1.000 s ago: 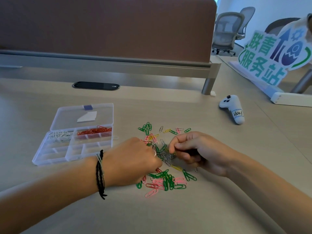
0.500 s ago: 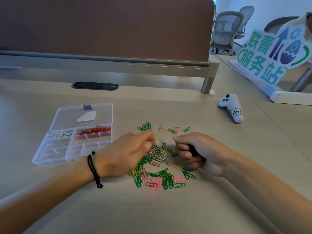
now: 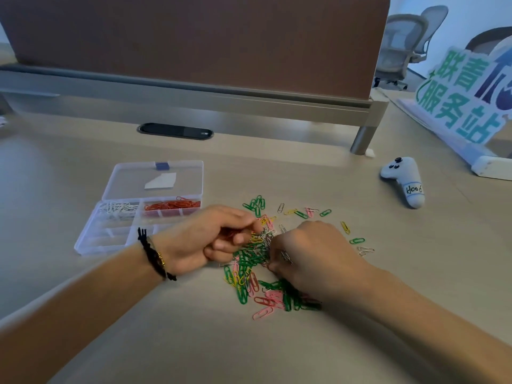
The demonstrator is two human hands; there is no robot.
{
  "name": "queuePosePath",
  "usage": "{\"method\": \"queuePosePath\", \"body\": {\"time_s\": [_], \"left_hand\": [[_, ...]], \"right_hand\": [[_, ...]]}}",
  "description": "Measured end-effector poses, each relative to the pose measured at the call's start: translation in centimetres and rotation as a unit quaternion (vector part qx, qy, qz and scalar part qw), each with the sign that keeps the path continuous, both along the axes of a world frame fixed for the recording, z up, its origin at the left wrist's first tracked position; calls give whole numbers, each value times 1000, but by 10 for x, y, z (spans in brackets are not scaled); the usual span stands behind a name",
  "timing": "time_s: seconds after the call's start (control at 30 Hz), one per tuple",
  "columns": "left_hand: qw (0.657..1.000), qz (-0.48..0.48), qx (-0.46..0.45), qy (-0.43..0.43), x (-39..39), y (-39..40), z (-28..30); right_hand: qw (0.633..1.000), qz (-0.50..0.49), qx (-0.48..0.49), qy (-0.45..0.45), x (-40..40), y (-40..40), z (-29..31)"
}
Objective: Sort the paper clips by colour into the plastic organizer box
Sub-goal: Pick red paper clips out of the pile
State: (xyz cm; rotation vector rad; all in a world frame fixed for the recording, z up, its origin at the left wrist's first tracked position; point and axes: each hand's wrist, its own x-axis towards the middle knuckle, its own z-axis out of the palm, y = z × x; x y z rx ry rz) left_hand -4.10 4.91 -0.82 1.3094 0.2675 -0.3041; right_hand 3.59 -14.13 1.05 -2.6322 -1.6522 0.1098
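Seeing mixed green, pink, yellow, red and silver clips heaped on desk, right of box holding white and red ones. Left hand curls on red clips; right hand pinches silver ones. Versus half a second ago, I see hands closer together.
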Motion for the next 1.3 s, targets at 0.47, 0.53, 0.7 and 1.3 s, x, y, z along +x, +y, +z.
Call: {"method": "queuePosePath", "body": {"time_s": [0.47,0.53,0.7,1.3], "left_hand": [[716,-180,620,-267,-23,-12,-5],[686,-192,648,-271,-24,-14,-1],[617,-228,715,-236,-22,-22,7],[956,-69,-278,-70,-17,6,-13]], "right_hand": [[997,27,61,38,13,-7,-3],[969,-12,125,214,15,-10,-5],[758,-106,210,608,16,-14,-10],[987,-15,41,155,-24,-10,5]]}}
